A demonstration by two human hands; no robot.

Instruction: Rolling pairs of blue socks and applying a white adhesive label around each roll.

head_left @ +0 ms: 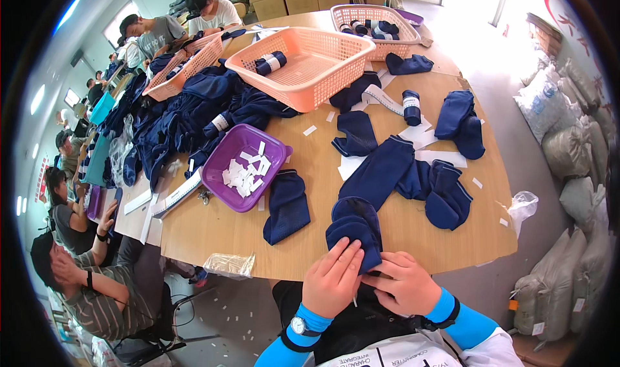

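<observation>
At the table's near edge I hold a folded navy sock (355, 230) in both hands. My left hand (330, 278) presses its fingers over the sock's near part, thumb side hidden. My right hand (405, 282) is closed with its fingertips at the sock's near right edge. Just beyond lies a long navy sock (381, 173), and more dark blue socks (448, 196) are bunched to its right. Another folded sock (287, 205) lies to the left, beside a purple basin (282, 155) that holds small white paper labels (242, 179).
Orange plastic baskets (303, 99) stand farther back, one holding a rolled, banded sock bundle (270, 63). A large heap of navy socks (187, 108) spreads at left. Co-workers sit along the left side. Stuffed sacks (549, 283) line the right wall. White paper strips (177, 196) lie about.
</observation>
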